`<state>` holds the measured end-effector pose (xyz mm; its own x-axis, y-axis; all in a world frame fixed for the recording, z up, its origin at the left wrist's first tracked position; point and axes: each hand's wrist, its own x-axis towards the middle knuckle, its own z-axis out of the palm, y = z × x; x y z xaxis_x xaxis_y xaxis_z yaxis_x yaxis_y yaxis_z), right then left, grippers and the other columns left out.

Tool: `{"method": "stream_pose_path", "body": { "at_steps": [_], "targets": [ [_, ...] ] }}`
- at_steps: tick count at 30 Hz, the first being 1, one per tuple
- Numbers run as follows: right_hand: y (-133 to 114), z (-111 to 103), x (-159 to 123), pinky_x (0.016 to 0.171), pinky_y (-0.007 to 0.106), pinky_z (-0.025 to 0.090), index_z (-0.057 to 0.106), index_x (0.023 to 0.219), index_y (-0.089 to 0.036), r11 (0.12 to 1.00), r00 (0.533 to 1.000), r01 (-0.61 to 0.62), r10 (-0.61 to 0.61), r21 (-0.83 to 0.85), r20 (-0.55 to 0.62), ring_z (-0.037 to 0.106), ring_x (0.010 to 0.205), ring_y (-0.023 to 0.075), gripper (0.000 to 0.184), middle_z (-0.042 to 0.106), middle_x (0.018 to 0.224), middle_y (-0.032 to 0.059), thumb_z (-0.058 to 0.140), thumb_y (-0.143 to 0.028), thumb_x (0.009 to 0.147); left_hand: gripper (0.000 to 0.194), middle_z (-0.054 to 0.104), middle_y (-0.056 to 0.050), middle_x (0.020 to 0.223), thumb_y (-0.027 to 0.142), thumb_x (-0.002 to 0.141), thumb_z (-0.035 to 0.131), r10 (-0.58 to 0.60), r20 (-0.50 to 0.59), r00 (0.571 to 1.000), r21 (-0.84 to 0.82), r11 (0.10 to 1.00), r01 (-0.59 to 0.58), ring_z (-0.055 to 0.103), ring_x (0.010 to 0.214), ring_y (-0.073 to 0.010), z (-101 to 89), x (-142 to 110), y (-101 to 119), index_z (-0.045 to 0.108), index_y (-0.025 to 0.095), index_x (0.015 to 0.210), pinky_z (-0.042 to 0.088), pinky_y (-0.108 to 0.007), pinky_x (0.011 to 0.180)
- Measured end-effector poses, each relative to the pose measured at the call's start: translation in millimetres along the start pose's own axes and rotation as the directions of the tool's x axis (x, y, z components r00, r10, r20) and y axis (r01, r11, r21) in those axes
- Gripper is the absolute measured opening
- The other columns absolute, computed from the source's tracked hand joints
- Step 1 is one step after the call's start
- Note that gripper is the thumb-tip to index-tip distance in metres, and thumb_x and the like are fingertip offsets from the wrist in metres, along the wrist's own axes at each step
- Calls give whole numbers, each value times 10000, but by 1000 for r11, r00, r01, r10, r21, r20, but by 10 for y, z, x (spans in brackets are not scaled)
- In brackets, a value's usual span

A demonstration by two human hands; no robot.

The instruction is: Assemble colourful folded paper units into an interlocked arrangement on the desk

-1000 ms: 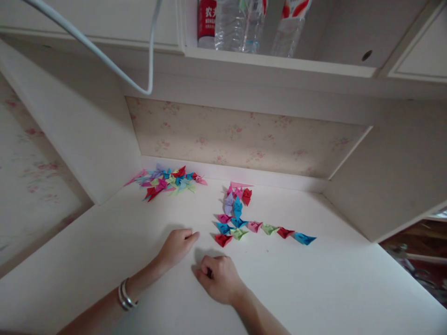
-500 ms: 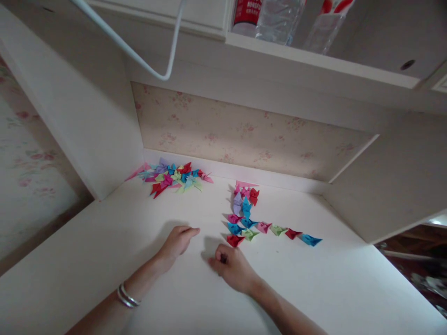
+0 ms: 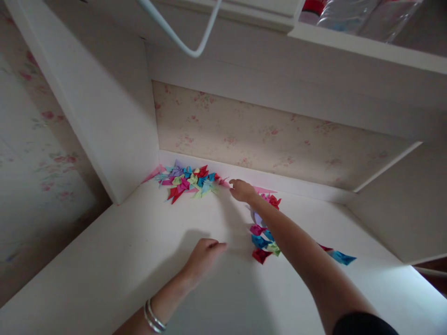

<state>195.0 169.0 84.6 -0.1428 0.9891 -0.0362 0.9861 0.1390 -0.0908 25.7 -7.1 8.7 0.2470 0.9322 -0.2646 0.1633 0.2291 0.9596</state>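
My right hand (image 3: 241, 190) reaches across to the back of the white table, its fingers slightly apart and holding nothing I can see. Its fingertips are just right of a pink origami crane (image 3: 224, 182) at the edge of a pile of colourful origami cranes (image 3: 193, 179). Nearer to me, my left hand (image 3: 205, 256) hovers with its fingers curled in, the thumb stretched along them, and no object visible in it. Under and beside my right forearm stand rows of folded paper pieces, among them a red one (image 3: 261, 255) and a blue one (image 3: 344, 257); the forearm hides several others.
White side panels (image 3: 94, 102) enclose the table (image 3: 157, 260) left and right. A shelf (image 3: 366, 51) with plastic bottles (image 3: 345, 16) overhangs the back. A pale bent bar (image 3: 195, 52) hangs in at the top.
My right hand has moved from beside the rows to the pile at the back, its fingers loosening. My left hand stays low in front. The view has shifted left.
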Motion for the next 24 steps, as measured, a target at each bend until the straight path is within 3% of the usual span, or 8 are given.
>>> {"method": "stream_pose_path", "body": {
  "at_steps": [5,10,14,17,21,24],
  "targets": [
    [-78,212,475,809,293,469,448,1363,-187,995,998,-60,61,82,-9,630,1018,214,489,657,1169,113,355,-416,941,424,196,71,500,453,735,546,42,-20,999,75,996,-40,232,494,-88,9,30,18,289,210,502,151,-269,489],
    [-195,419,629,799,308,468,612,1181,-187,985,993,-100,109,143,-55,632,1020,240,405,674,1124,136,372,-398,932,407,202,66,497,429,737,532,32,-58,998,114,993,-25,249,498,-94,35,91,-14,295,211,487,154,-270,487],
    [-167,458,631,777,284,464,675,1062,-182,970,984,-124,147,209,-96,645,987,230,333,695,1068,132,425,-339,907,406,213,64,482,426,740,530,30,-58,998,125,992,-22,262,491,-96,40,103,-25,305,210,480,159,-271,487],
    [-94,421,578,712,234,466,685,1043,-204,956,987,-97,129,277,-98,674,859,176,286,723,983,74,474,-311,883,414,208,63,493,429,738,541,42,-59,997,113,993,-35,259,498,-95,32,87,-5,300,209,484,162,-271,493],
    [41,327,406,633,195,462,690,1044,-212,930,992,-42,82,365,-94,660,643,107,273,731,858,12,486,-296,885,414,198,62,516,434,736,541,54,-54,997,110,993,-47,255,511,-96,30,70,17,290,210,495,168,-269,501],
    [168,207,212,664,208,468,707,1001,-222,918,988,7,56,396,-147,657,673,116,283,722,821,1,467,-332,898,404,187,63,517,429,720,540,60,-60,996,117,992,-53,249,511,-97,35,72,12,278,213,500,160,-271,507]
  ]
}}
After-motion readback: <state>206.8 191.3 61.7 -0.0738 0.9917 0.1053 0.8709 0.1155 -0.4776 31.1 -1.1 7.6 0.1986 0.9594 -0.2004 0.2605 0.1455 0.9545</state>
